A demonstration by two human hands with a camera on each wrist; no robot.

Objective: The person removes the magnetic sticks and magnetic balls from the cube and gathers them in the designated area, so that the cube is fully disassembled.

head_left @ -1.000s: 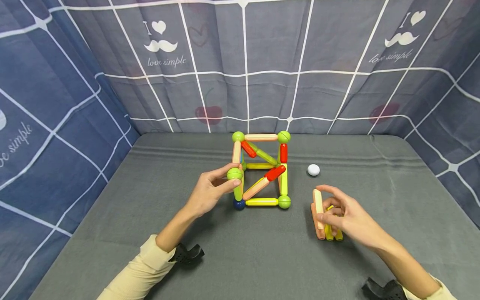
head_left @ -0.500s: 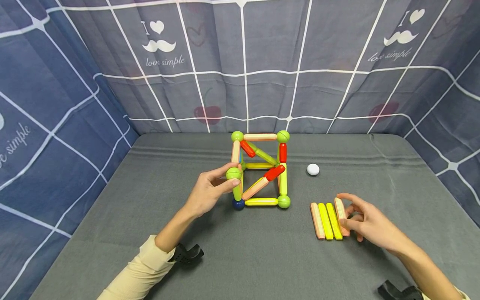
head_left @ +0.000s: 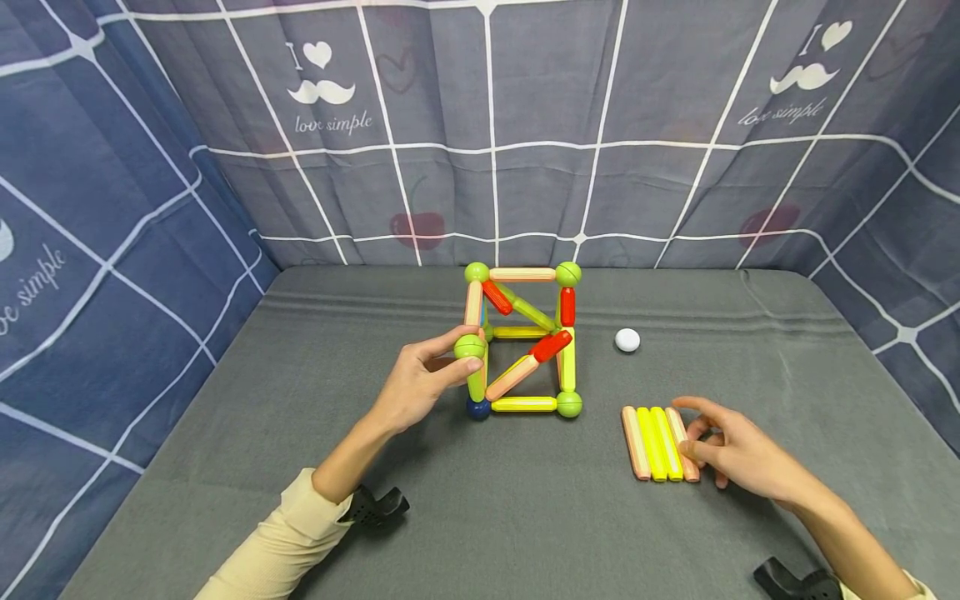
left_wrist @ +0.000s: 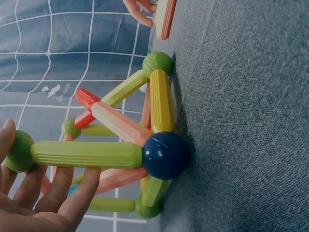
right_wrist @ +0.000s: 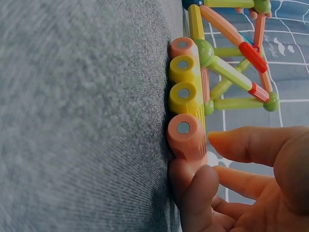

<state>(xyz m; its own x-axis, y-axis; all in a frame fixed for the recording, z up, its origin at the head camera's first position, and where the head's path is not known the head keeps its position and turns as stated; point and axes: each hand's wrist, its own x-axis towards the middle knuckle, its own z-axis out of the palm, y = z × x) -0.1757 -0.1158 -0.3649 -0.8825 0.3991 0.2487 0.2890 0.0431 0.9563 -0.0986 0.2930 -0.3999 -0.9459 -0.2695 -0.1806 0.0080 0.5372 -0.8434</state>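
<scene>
A cube-like frame of magnetic sticks and balls stands left of the right hand. At its near left corner, my left hand (head_left: 416, 383) pinches the upper green ball (head_left: 469, 347). Below that ball, a green stick (left_wrist: 87, 154) runs to a dark blue ball (left_wrist: 165, 155) on the cloth. My right hand (head_left: 738, 450) is at the right end of a row of pink and yellow sticks. Its fingertips touch or nearly touch the rightmost pink stick (right_wrist: 187, 137), which lies flat beside a yellow stick (right_wrist: 183, 98). A gap shows between one fingertip and that stick.
A white ball (head_left: 627, 340) lies on the grey cloth (head_left: 525, 517), right of the frame. Two short red sticks, one of them a red stick (head_left: 551, 346), slant across the frame's openings. A checked curtain (head_left: 540, 192) hangs behind and at both sides.
My right hand has carried a pink stick rightward from above the row, laid it flat at the row's right end and loosened its fingers. The left hand stays on the green ball.
</scene>
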